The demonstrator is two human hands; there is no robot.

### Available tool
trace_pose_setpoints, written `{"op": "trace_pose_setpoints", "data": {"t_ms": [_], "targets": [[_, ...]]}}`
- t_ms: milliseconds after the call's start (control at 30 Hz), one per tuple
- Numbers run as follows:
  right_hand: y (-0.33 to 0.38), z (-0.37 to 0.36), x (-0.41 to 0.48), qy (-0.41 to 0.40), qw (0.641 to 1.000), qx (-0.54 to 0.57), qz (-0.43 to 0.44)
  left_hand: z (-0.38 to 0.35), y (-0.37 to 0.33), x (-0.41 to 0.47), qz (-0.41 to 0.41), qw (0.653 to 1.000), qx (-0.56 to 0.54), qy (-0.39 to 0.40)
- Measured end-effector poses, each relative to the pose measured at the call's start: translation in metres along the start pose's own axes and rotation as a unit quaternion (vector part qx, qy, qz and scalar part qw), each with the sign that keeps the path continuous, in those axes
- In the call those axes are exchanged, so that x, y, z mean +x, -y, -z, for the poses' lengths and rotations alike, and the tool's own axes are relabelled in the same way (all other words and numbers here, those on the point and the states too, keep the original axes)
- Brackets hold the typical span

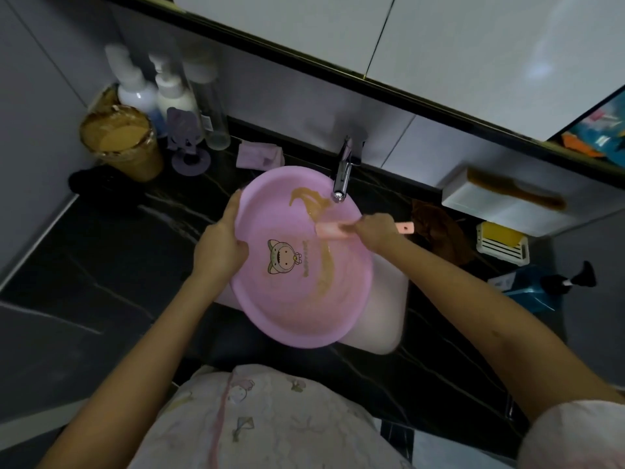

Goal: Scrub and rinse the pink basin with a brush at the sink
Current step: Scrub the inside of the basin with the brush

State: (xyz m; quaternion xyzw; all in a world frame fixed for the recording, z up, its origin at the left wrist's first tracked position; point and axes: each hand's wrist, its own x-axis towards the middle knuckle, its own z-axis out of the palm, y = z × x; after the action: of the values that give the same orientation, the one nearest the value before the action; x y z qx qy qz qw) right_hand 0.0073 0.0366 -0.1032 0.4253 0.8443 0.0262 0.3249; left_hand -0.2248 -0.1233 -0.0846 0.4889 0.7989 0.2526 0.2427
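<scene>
dim bathroom, dark veined counter (101, 265) with a white sink (389, 319) set under the faucet (342, 177). the pink basin (304, 299) sits tilted over the sink, its far rim just under the faucet spout.

left hand (220, 242), left of the faucet and nearer the body, grips the basin's rim, fingers curled over the edge. right hand (375, 231), just in front of the spout, is wrapped round the pink brush (329, 229), bristle end down on the basin's inner wall.

step in hand: scrubbing. brown smear (306, 198) runs from below the spout down the basin floor, so likely early going. no water stream plainly visible. next move probably calls for firm strokes along the smear, the rim held steady, then water on for the rinse.

containers: open tub (121, 143) well left of the faucet holds yellow-brown paste. pump bottles (135, 86) behind it, contents not visible.
</scene>
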Motion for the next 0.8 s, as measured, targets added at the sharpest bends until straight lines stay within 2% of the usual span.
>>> {"op": "trace_pose_setpoints", "data": {"t_ms": [67, 100, 200, 267, 300, 400, 467, 533, 600, 633, 700, 767, 800], "targets": [[0.006, 0.002, -0.003, 0.078, 0.996, 0.029, 0.005, 0.0, 0.0, 0.0, -0.004, 1.0, -0.006, -0.004], [0.005, 0.004, 0.0, 0.065, 0.998, 0.021, 0.01, -0.001, -0.001, -0.001, -0.006, 1.0, -0.007, -0.006], [-0.005, 0.019, 0.007, -0.053, 0.998, -0.028, -0.009, -0.001, -0.002, -0.001, -0.006, 1.0, -0.002, -0.013], [-0.005, 0.02, -0.001, -0.06, 0.998, -0.024, -0.026, -0.001, 0.001, -0.001, 0.001, 1.0, 0.002, -0.013], [-0.003, 0.015, -0.006, -0.038, 0.999, -0.002, -0.028, -0.001, 0.002, -0.001, 0.005, 1.0, 0.004, -0.011], [0.006, 0.002, -0.013, 0.123, 0.992, 0.022, -0.034, -0.001, 0.001, -0.002, 0.008, 1.0, 0.002, -0.009], [0.005, 0.004, -0.005, 0.085, 0.996, -0.01, -0.018, -0.001, -0.001, -0.002, 0.005, 1.0, 0.003, -0.009], [-0.002, 0.011, -0.002, -0.026, 0.998, -0.051, -0.011, -0.001, -0.002, -0.001, 0.004, 1.0, 0.007, -0.012], [-0.008, 0.005, -0.009, -0.041, 0.998, -0.052, -0.017, -0.001, 0.0, -0.002, 0.006, 1.0, 0.007, -0.011], [-0.007, -0.001, -0.013, -0.005, 0.999, -0.024, -0.034, -0.001, 0.001, -0.002, 0.007, 1.0, 0.008, -0.012], [0.0, -0.025, -0.019, 0.074, 0.997, -0.004, -0.007, -0.001, 0.0, -0.001, 0.005, 1.0, 0.006, -0.012], [0.012, -0.037, -0.021, 0.132, 0.985, -0.074, 0.088, -0.002, -0.001, -0.002, 0.005, 1.0, 0.0, -0.013], [0.013, -0.033, -0.021, 0.132, 0.985, -0.071, 0.08, -0.002, -0.003, -0.002, 0.004, 1.0, -0.003, -0.015]]}}
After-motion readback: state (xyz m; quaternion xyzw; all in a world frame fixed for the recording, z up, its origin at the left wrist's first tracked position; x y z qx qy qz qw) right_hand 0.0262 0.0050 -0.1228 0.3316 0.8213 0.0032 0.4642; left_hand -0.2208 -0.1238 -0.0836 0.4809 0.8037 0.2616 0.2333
